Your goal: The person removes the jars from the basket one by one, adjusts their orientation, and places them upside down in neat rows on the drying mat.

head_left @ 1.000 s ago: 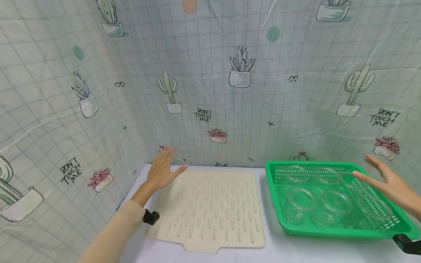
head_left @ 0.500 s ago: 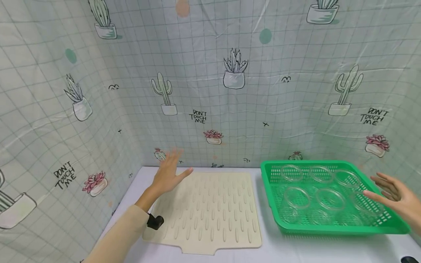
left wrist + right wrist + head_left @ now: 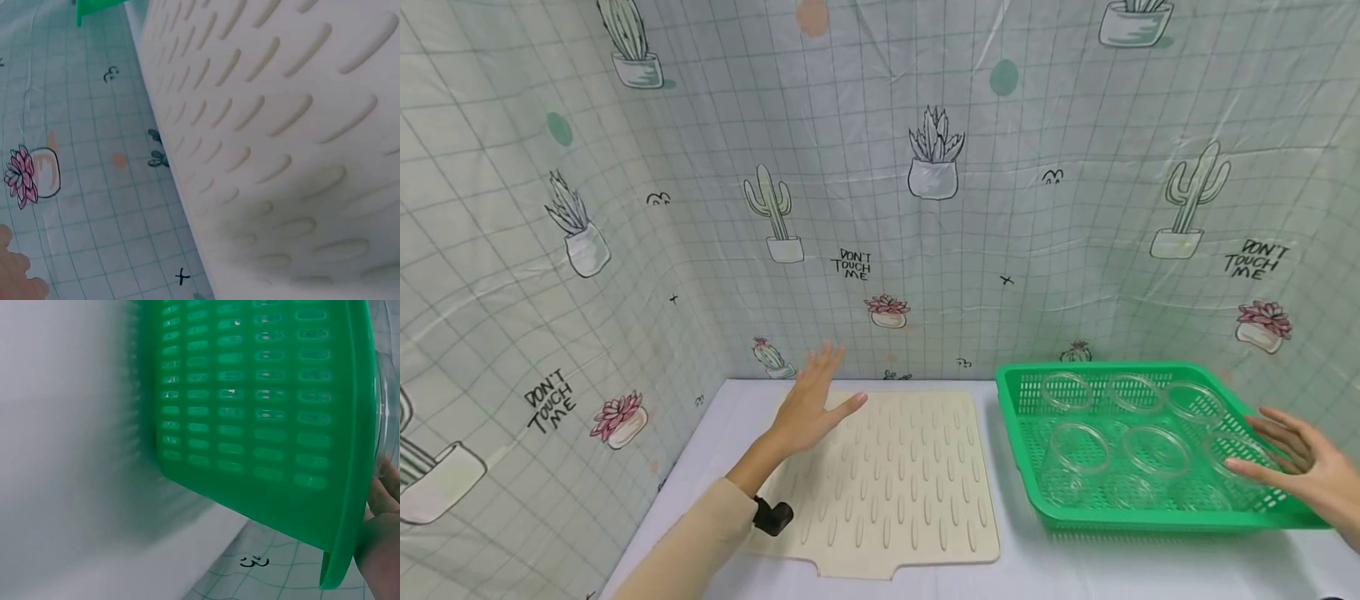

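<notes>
In the head view, the right hand point(image 3: 1311, 467) reaches over the right side of the green basket point(image 3: 1120, 522), thumb and loosely bent fingers parted around the rim of the front right clear cup point(image 3: 1221, 450); the left hand point(image 3: 805, 417) spreads its fingers above the beige mat point(image 3: 917, 475), holding nothing. To take that cup well, the right hand would do best to straddle its rim evenly, pinch gently since thin walls may flex, and lift straight up, clear of the neighbouring cups point(image 3: 1153, 454) and the basket's edge. The cups' lower parts blur together through the clear walls, and the right wrist is cut off. In the left wrist view, the mat fills most of the right side, with only a few of the left hand's fingertips point(image 3: 19, 275) at the corner. In the right wrist view, the basket's slotted wall hides most of the cup and fingers, so contact cannot be told.
</notes>
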A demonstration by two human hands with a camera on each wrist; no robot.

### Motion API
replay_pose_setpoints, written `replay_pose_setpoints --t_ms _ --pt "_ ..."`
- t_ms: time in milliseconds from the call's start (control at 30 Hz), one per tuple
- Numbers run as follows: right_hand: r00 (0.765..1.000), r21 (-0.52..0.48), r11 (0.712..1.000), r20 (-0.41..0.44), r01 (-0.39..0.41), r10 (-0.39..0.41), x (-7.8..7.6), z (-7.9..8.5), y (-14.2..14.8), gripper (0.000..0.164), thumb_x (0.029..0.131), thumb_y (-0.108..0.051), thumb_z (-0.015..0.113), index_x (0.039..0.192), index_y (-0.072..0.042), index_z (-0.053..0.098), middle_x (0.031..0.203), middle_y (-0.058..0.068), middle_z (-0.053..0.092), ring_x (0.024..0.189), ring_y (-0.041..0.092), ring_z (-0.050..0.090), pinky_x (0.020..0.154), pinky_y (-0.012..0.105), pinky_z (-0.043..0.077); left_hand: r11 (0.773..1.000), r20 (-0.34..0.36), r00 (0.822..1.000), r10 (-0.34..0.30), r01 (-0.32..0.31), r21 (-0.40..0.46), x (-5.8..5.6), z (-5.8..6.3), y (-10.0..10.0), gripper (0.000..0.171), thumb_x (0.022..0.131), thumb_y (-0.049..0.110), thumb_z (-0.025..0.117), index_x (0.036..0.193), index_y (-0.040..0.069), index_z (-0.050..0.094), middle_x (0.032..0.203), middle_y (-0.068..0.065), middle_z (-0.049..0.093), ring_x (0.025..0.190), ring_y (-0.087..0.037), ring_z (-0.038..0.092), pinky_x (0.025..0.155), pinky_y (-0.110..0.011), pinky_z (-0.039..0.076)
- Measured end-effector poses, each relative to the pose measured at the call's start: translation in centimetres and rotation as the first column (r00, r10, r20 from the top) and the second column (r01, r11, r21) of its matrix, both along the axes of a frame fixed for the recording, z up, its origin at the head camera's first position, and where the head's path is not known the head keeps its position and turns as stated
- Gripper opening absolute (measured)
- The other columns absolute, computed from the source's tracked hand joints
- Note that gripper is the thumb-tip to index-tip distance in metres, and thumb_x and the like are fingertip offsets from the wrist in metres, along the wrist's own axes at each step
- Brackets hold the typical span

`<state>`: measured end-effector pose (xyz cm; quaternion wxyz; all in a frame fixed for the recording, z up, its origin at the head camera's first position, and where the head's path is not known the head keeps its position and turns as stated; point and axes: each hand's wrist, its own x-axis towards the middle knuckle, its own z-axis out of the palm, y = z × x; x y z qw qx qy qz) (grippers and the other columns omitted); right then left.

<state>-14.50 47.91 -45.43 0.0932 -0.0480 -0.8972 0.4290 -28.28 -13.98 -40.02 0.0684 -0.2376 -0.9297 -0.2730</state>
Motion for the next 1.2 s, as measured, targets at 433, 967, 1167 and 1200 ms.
replay_pose_setpoints --t_ms 433,967,1167,1200 --pt "0.973 0.025 0.994 0.21 -0.103 0.095 -0.6 1.3 0.2 0.109 0.096 -0.033 0.068 0.151 0.01 -0.016 0.153 0.041 -0.01 0.134 0.064 -0.016 0.097 0.082 0.011 0.999 0.01 0.999 -0.046 0.045 0.021 1.1 -0.4 1.4 0.086 0.097 0.06 0.052 0.162 0.023 0.008 0.166 -0.002 -0.003 0.151 -0.026 -0.007 0.12 -0.054 0.0" --pt "0.96 0.178 0.974 0.268 -0.137 0.086 -1.4 0.5 1.3 0.11 0.089 -0.034 0.077 0.145 0.025 0.002 0.14 0.054 0.01 0.128 0.072 0.01 0.089 0.077 0.034 0.996 0.007 0.997 -0.076 0.076 0.036 1.9 -0.8 1.8 0.084 0.098 0.054 0.055 0.162 0.024 0.009 0.166 -0.004 -0.001 0.151 -0.029 -0.005 0.12 -0.053 0.001" --pt "0.971 0.268 0.957 0.236 -0.113 0.049 -1.4 0.2 1.3 0.106 0.085 -0.035 0.081 0.141 0.026 0.015 0.136 0.056 0.015 0.123 0.073 0.015 0.087 0.077 0.034 0.996 0.006 0.997 -0.075 0.075 0.04 2.0 -1.1 1.8 0.085 0.098 0.055 0.055 0.162 0.023 0.009 0.166 -0.004 -0.001 0.151 -0.029 -0.005 0.12 -0.054 0.002" --pt "0.973 0.276 0.955 0.227 -0.11 0.046 -1.4 0.2 1.2 0.104 0.084 -0.034 0.081 0.14 0.026 0.017 0.136 0.055 0.017 0.122 0.072 0.018 0.087 0.077 0.035 0.996 0.007 0.997 -0.076 0.075 0.041 2.0 -1.2 1.8 0.085 0.098 0.055 0.055 0.162 0.023 0.009 0.166 -0.004 -0.001 0.151 -0.029 -0.005 0.12 -0.053 0.002"
